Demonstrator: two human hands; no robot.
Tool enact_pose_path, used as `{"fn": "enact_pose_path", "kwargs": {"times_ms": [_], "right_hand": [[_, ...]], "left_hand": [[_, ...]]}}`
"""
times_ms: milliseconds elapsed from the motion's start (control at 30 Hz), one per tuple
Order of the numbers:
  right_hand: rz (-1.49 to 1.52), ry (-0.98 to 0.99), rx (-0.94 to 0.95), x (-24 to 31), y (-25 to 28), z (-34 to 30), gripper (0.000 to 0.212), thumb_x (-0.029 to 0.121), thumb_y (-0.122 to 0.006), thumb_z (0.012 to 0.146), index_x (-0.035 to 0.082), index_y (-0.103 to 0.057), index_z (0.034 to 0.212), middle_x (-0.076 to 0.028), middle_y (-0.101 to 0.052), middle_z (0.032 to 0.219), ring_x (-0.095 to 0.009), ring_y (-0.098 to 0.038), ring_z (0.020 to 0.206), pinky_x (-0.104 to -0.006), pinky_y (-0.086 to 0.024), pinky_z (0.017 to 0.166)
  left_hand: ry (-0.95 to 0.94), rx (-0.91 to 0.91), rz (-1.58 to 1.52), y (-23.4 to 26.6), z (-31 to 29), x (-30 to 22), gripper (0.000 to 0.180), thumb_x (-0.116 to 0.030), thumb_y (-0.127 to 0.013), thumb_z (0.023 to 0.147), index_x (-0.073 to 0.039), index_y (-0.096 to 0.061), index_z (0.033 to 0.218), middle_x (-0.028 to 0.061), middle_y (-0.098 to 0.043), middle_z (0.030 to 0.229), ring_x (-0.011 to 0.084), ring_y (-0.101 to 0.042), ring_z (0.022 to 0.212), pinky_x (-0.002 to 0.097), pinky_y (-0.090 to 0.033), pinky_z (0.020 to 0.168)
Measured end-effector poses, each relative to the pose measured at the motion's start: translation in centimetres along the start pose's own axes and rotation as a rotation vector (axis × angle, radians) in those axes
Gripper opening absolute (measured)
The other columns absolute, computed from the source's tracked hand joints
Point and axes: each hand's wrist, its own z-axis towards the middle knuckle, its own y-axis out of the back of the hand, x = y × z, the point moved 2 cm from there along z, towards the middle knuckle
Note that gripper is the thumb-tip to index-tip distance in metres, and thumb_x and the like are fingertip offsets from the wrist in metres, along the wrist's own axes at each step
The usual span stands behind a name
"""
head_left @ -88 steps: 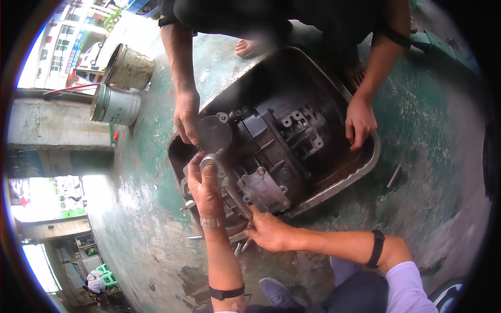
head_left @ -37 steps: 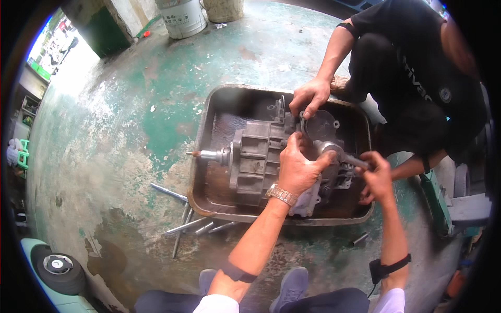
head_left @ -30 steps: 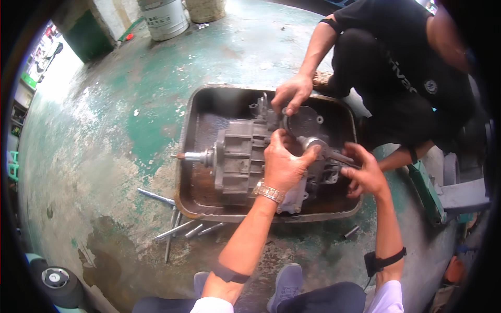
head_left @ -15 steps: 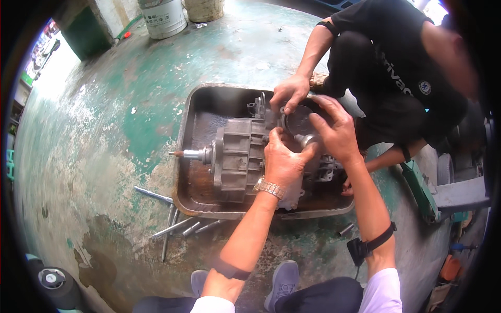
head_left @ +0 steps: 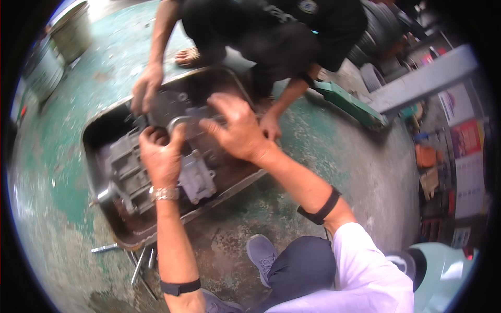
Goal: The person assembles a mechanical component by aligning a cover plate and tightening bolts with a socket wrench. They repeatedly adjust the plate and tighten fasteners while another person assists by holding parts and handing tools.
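A grey metal gearbox [head_left: 128,169] with a ribbed housing lies in a dark metal tray [head_left: 97,201]. My left hand [head_left: 164,159] is at its upper part. The fingers there are curled around something dark that I cannot make out, and the thumb lies beside a round metal collar [head_left: 179,123]. Over the tray, right of the collar, my right hand [head_left: 237,128] is open with its fingers apart, holding nothing visible. Motion blurs both hands. A co-worker's hand [head_left: 146,91] reaches down to the gearbox's far side, close to my left fingers.
The co-worker's other hand [head_left: 270,125] is at the tray's right edge. Several metal rods [head_left: 138,266] lie on the floor by the tray's near left corner. Two buckets [head_left: 70,34] stand far left. A green and grey metal stand [head_left: 352,104] is to the right.
My view has swung right, so the tray sits further left and tilted. My left fingers have curled in more. My right hand remains open, with its fingers pointing left over the tray.
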Motion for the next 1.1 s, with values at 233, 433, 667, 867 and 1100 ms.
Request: {"fn": "enact_pose_path", "kwargs": {"times_ms": [233,433,667,867,1100], "right_hand": [[-0.063,-0.031,-0.005,-0.9,-1.0,-3.0,0.052,0.024,-0.081,0.075,-0.003,-0.062,0.115,-0.019,-0.066,0.115,-0.037,-0.059,0.113,-0.0475,-0.041,0.102],[-0.022,-0.012,-0.039,-1.2,-1.1,-2.7,0.049,0.015,-0.081,0.072,0.000,-0.062,0.115,-0.017,-0.065,0.113,-0.037,-0.059,0.111,-0.0476,-0.041,0.102],[-0.040,-0.020,-0.016,-1.6,-1.0,-2.9,0.050,0.015,-0.079,0.073,0.000,-0.062,0.117,-0.018,-0.065,0.114,-0.037,-0.059,0.111,-0.0479,-0.041,0.102],[-0.035,-0.012,0.014,-1.7,-0.9,-3.1,0.048,0.012,-0.078,0.074,0.001,-0.063,0.118,-0.018,-0.065,0.113,-0.038,-0.059,0.109,-0.0468,-0.043,0.100],[-0.072,-0.069,0.105,-1.9,-1.2,-3.2,0.049,0.011,-0.077,0.079,0.006,-0.062,0.125,-0.016,-0.063,0.123,-0.036,-0.057,0.117,-0.0448,-0.041,0.103]], "left_hand": [[0.009,0.048,0.081,0.3,0.2,-0.2,0.070,-0.025,-0.086,0.084,0.010,-0.045,0.128,0.0127,-0.063,0.108,0.0129,-0.061,0.094,0.0239,-0.050,0.081],[0.002,0.038,0.069,0.2,0.0,-0.2,0.067,-0.024,-0.085,0.084,0.009,-0.046,0.128,0.0107,-0.063,0.106,0.0122,-0.060,0.092,0.0241,-0.050,0.080],[0.020,0.008,0.086,-0.1,-0.3,-0.8,0.066,-0.022,-0.085,0.084,0.009,-0.047,0.127,0.0100,-0.063,0.104,0.0129,-0.061,0.091,0.0247,-0.051,0.079],[-0.001,0.033,0.139,-0.1,-0.6,-0.9,0.071,-0.030,-0.086,0.082,0.007,-0.047,0.129,0.0150,-0.060,0.117,0.0199,-0.061,0.107,0.0316,-0.051,0.092],[-0.088,-0.224,0.203,-1.7,-1.8,-0.8,0.089,-0.035,-0.093,0.071,0.009,-0.041,0.128,0.0160,-0.067,0.104,0.0208,-0.066,0.092,0.0335,-0.054,0.084]]}}
